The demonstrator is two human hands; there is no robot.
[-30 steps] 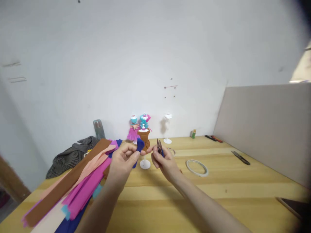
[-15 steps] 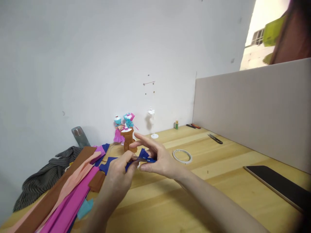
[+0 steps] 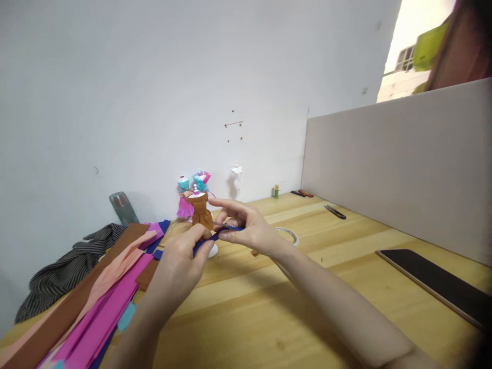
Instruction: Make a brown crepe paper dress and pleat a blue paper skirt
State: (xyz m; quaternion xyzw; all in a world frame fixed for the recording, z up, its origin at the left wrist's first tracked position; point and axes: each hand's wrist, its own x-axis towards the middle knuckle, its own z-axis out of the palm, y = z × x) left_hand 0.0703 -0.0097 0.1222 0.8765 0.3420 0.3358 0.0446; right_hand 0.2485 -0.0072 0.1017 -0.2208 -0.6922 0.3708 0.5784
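Note:
My left hand [image 3: 182,259] is closed, thumb and fingers pinching a dark blue strip [image 3: 203,247] of cloth or crepe paper. The strip's other end is gripped by my right hand [image 3: 249,229], its fingers curled over the thumb. Between the hands shows a thin metal tip [image 3: 221,224]; my fingers hide the rest, and I cannot make out the tool. Just behind them stands a small dress form [image 3: 199,205] in a gathered brown dress. A round white base [image 3: 209,251] peeks out under the left fingers.
Brown, peach and magenta strips [image 3: 100,302] and a striped cloth [image 3: 73,271] lie left, by a bottle [image 3: 123,207]. Dressed forms [image 3: 184,197] and a bare white one [image 3: 237,177] stand behind. To the right are a white ring [image 3: 290,234], snips [image 3: 335,211] and a phone [image 3: 430,282].
Both hands have come closer to the brown-dressed form, still holding the blue strip. The gathered blue part that stood up between them is now mostly hidden. The view has tilted down slightly.

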